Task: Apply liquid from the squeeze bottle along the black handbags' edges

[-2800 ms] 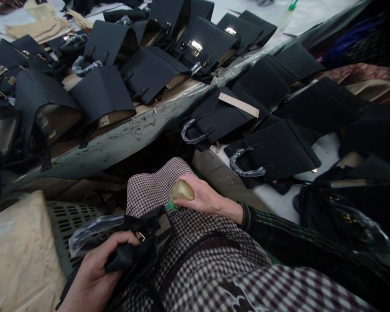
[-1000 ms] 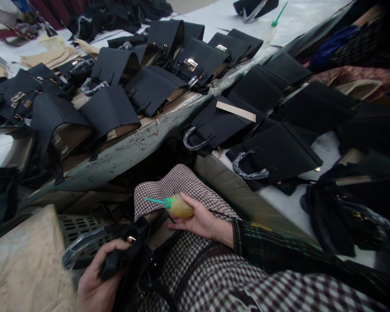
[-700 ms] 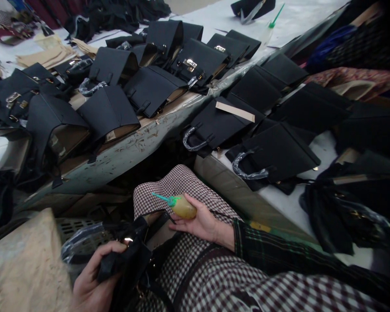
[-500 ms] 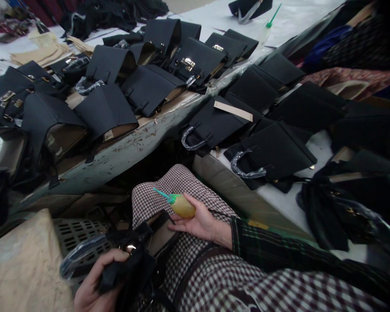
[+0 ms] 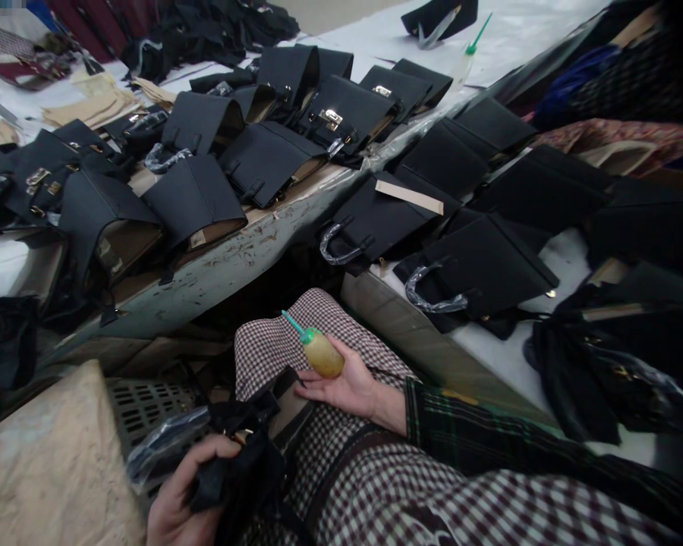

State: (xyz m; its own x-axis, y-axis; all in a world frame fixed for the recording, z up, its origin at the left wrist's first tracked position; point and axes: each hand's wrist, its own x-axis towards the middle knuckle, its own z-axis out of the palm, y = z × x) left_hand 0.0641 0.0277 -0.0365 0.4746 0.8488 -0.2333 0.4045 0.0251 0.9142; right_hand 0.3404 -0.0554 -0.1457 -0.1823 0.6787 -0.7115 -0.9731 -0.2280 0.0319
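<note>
Two hands: both low in my frame, over the lap.
Left hand (image 5: 190,493): fingers curled shut around a folded black handbag (image 5: 236,474); I can't see the fingertips behind the leather.
Right hand (image 5: 347,390): palm up, fingers loosely bent, cradling a squeeze bottle (image 5: 323,355); no pinch.
Bottle: yellow contents, green nozzle (image 5: 292,322) tilted up and left, held over checked cloth (image 5: 284,349).
Handbag: across the lap, near the bottle, its plastic-wrapped handle (image 5: 168,447) reaching left above a perforated crate (image 5: 148,406).
Sleeve: dark plaid (image 5: 478,432) on the right forearm.
Bench: scarred edge (image 5: 205,288), with rows of black handbags (image 5: 267,163) lying on it, tan linings showing.
Right side: more bags (image 5: 478,265) on a white-topped table (image 5: 517,356).
</note>
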